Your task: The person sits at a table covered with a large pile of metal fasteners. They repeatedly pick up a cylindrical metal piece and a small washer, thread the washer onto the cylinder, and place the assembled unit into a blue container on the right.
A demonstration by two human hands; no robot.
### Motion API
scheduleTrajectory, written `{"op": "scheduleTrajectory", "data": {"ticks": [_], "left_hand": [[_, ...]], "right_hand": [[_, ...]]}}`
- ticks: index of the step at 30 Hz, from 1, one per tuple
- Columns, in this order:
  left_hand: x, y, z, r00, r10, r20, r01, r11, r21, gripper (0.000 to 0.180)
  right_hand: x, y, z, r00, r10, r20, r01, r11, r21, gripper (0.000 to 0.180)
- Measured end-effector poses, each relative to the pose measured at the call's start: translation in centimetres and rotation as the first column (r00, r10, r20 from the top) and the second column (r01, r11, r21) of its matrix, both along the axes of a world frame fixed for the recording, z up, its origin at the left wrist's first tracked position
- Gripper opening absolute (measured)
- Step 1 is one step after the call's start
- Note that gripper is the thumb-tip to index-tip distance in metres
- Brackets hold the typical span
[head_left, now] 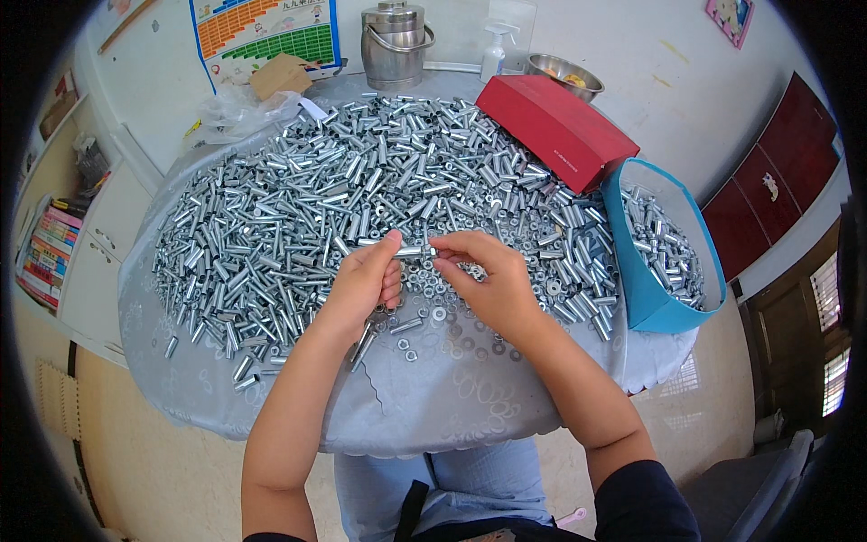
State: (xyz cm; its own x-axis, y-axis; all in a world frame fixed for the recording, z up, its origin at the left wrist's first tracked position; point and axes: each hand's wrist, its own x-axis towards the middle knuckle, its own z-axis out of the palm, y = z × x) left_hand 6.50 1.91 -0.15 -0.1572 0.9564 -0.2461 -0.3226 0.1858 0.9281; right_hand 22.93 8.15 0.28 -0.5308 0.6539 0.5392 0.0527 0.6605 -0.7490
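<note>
Closed around a silver expansion bolt sleeve, my left hand holds it level over the pile, thumb on top. Thumb and index finger of my right hand are pinched at the sleeve's right end, on what looks like a small nut, partly hidden by the fingertips. Beneath and beyond both hands spreads a large heap of metal sleeves and bolts. Loose nuts and washers lie just below the hands, beside a few single sleeves.
A grey patterned cloth covers the round table. At the right, a blue fabric bin holds more metal parts, next to a red box. Behind the heap stand a steel pot, a spray bottle and a metal bowl.
</note>
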Motion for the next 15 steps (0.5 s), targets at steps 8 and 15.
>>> {"op": "scheduleTrajectory", "data": {"ticks": [8, 15], "left_hand": [[0.02, -0.01, 0.05, 1.0, -0.011, 0.013, 0.011, 1.0, -0.001, 0.043], [0.03, -0.1, 0.19, 1.0, -0.024, 0.011, 0.024, 1.0, 0.013, 0.044]], "right_hand": [[0.04, -0.08, 0.14, 1.0, 0.005, -0.011, -0.005, 1.0, -0.028, 0.025], [0.02, -0.16, 0.3, 1.0, -0.001, -0.019, 0.001, 0.999, -0.041, 0.023]]}}
